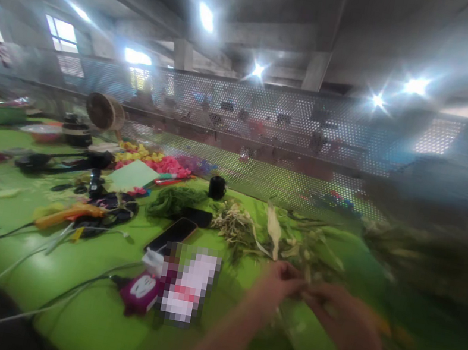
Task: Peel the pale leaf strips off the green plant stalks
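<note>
My left hand is closed, its fingertips pinched together above the green tabletop. My right hand is closed too, its fingers meeting those of the left. Something thin may be between them, but blur hides what it is. Just past the left hand a pale, pointed husk-like leaf stands out; I cannot tell whether the hand touches it. Beyond both hands lies a loose heap of dry, yellowish-green leaf pieces, with more greenish stalks to its right.
Left of my arms are a purple tissue pack, a phone and an orange glue gun with trailing cables. Farther back are a black cup, pink flowers, a fan and a perforated screen.
</note>
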Available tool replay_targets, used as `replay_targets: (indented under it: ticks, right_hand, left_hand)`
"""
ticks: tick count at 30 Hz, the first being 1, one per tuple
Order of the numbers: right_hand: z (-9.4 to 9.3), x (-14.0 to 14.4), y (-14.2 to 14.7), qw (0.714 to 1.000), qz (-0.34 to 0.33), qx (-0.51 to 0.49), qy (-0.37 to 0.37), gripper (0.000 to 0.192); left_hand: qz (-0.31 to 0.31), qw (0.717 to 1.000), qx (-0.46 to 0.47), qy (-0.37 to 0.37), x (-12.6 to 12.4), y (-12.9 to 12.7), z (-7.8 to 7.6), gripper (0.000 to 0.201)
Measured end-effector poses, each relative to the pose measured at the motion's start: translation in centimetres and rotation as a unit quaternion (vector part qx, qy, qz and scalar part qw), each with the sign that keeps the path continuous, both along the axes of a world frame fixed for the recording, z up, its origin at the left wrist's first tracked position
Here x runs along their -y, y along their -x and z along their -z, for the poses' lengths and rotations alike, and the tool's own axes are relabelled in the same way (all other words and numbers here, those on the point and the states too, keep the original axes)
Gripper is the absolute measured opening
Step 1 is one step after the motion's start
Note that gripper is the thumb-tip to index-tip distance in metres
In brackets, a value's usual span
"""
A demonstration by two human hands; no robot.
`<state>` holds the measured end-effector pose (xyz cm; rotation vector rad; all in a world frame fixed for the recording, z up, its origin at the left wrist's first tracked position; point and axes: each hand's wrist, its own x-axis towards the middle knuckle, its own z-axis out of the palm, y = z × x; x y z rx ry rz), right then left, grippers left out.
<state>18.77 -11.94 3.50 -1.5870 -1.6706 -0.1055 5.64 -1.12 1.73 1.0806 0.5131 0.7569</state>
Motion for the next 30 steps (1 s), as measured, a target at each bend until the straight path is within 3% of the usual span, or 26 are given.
replay_targets:
  ticks: [9, 17, 25, 30]
  right_hand:
    - [0.5, -0.5, 0.0, 0.998, -0.032, -0.039, -0.023, 0.014]
    - [1.3, -1.0, -0.4, 0.996, -0.068, -0.048, -0.018, 0.01]
    - [1.0, -0.8, -1.0, 0.997, -0.056, -0.048, 0.029, 0.015]
    - [0.2, -0.5, -0.2, 0.995, -0.003, -0.095, 0.026, 0.013]
  left_hand:
    - [0.003, 1.0, 0.003, 0.02, 0.5, 0.4, -0.6, 0.033]
    - [0.003, 1.0, -0.008, -0.006, 0.4, 0.1, -0.1, 0.021]
    - [-0.02, 1.0, 0.005, -0.021, 0.9, -0.2, -0.2, 0.015]
    - [-0.002, 0.999, 0.015, -0.037, 1.0, 0.0, -0.6, 0.026]
